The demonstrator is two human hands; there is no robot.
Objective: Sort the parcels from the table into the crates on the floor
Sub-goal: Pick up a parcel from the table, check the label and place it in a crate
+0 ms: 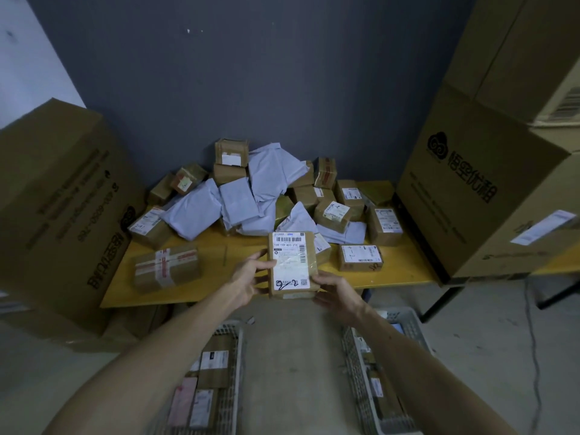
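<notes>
I hold a small brown cardboard parcel (292,265) with a white shipping label facing me, above the front edge of the yellow table (219,246). My left hand (251,277) grips its left side, thumb on the label. My right hand (332,291) grips its lower right corner. Behind it a heap of brown boxes and pale blue mailer bags (251,196) covers the table. On the floor below stand two grey mesh crates, the left crate (235,387) and the right crate (411,328), each holding several parcels.
A taped box (168,268) lies at the table's front left and a labelled box (361,257) at the front right. Large cardboard cartons flank the table on the left (62,215) and right (489,183). A dark wall stands behind.
</notes>
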